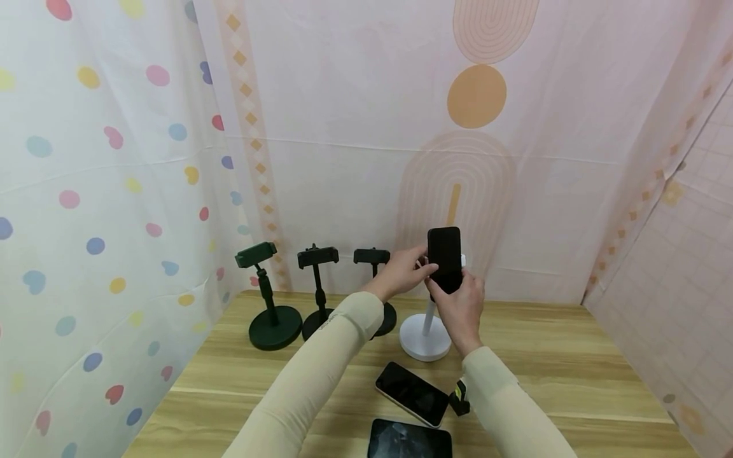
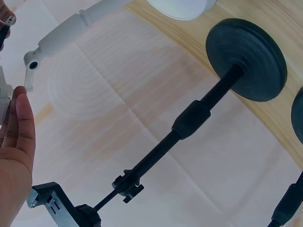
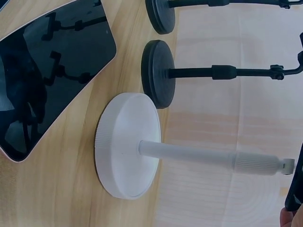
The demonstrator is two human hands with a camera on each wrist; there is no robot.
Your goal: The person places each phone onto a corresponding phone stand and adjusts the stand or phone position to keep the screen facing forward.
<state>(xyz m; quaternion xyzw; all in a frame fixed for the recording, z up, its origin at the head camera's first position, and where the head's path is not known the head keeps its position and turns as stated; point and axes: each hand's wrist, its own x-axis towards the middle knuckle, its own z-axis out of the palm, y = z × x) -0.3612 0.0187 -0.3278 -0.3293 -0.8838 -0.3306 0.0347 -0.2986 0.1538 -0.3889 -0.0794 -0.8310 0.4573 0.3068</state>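
Observation:
A black smartphone [image 1: 445,251] stands upright in front of the top of a white phone stand [image 1: 425,337]. My right hand [image 1: 462,308] grips the phone low down, its thumb on the lower left edge and its fingers round the right side. With my left hand [image 1: 405,272] I hold the stand's white clamp [image 2: 4,99] at the phone's left side, thumb over the screen edge. In the left wrist view the left fingers [image 2: 24,123] reach along that clamp. The phone hides most of the clamp in the head view.
Left of the white stand are two black phone stands [image 1: 317,257] and a green phone stand [image 1: 275,327]. Nearer me lie another smartphone [image 1: 412,393], a dark tablet-like device [image 1: 409,440] and a small black-and-yellow item [image 1: 460,399]. A patterned curtain [image 1: 343,191] hangs behind the wooden table [image 1: 544,381].

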